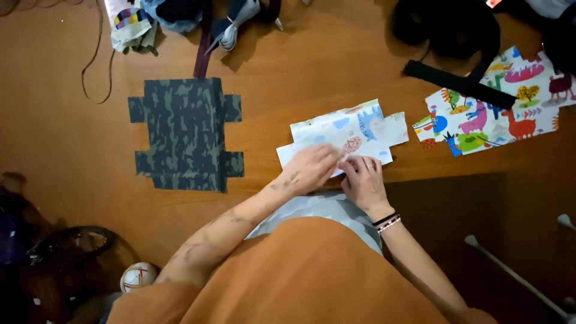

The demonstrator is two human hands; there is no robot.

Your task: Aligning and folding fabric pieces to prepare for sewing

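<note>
On pale fabric (351, 133), pinching fingers (342, 165)

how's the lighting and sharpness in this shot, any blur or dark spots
Head view: warm, dim light on the wooden table; the pale printed fabric piece is brightest, slightly washed out. The left hand and right hand look soft, slightly blurred. Lower corners under the table fall into deep shadow; wide-angle bending at edges.

Warm, dim indoor light w/ dark, murky corners (esp. lower left), soft focus, slight blur throughout.
</note>
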